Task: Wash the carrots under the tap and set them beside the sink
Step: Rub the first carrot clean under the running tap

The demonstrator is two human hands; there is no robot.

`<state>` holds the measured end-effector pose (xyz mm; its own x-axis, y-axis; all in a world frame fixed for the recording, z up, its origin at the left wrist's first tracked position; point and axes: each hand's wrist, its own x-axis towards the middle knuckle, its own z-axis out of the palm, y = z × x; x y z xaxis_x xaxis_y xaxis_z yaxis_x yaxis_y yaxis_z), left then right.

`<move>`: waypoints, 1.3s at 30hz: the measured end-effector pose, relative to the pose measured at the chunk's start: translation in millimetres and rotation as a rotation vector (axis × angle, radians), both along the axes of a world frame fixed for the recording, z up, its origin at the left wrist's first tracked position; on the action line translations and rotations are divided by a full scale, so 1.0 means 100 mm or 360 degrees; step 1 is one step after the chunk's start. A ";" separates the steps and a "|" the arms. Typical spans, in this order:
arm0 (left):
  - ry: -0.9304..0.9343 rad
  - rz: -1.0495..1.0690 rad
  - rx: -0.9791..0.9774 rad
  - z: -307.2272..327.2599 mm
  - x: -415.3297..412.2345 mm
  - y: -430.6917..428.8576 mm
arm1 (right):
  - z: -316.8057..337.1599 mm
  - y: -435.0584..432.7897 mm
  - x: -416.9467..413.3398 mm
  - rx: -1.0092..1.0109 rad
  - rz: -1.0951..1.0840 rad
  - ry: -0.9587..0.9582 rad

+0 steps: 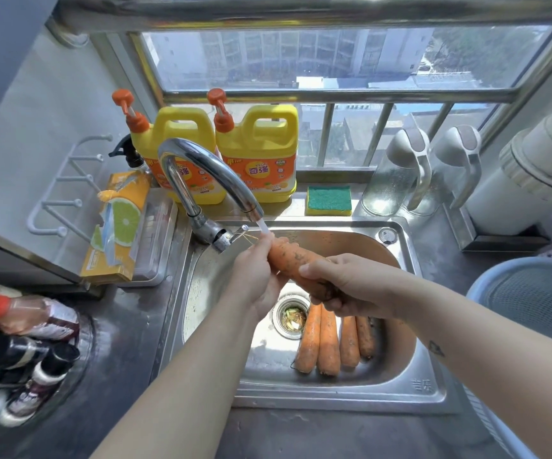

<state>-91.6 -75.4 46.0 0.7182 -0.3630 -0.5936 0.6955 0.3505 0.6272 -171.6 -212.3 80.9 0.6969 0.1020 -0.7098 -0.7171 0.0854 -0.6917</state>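
left hand (255, 276) and right hand (345, 288) grip tilted carrot (296, 260) under tap (201, 167)

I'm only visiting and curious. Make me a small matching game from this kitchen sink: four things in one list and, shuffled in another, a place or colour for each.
Things:
1. dirty carrot
2. four carrots
3. sponge
4. detergent jugs

Places or colours:
A. green on top, yellow underneath
B. gripped by the left hand and right hand under the tap
C. standing behind the tap, orange pump caps
D. lying in the sink beside the drain

Pairs: 1-B, 2-D, 3-A, 4-C.
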 end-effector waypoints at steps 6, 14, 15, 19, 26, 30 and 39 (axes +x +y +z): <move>0.0260 0.0009 -0.0580 -0.07 0.01 0.12 | -0.04 -0.11 -0.02 0.0493 -0.0141 0.0164; 0.0157 0.0263 -0.0212 -0.02 0.01 -0.10 | -0.03 -0.03 0.00 0.0445 -0.0147 0.0191; 0.0183 0.0316 -0.0152 -0.02 0.04 -0.11 | -0.04 -0.01 0.00 0.0318 -0.0164 0.0129; 0.0289 0.0424 -0.0183 -0.07 0.08 -0.07 | -0.13 0.07 -0.01 -0.0403 -0.0340 -0.0426; -0.0213 -0.0147 0.0404 -0.24 -0.14 0.27 | -0.20 0.02 0.02 -0.0549 -0.0513 -0.0396; -0.0805 -0.0544 0.1263 -0.26 -0.16 0.49 | -0.22 0.08 0.00 -0.0574 -0.0521 -0.0326; -0.1887 -0.1331 0.1694 -0.22 0.16 0.55 | -0.12 0.02 0.18 -0.0606 -0.0479 -0.0243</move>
<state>-76.0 -20.6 24.0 0.7358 -0.6605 -0.1494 -0.4820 -0.6658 0.5695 -153.9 -210.5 69.3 0.7545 -0.3653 -0.5452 -0.5876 -0.0063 -0.8091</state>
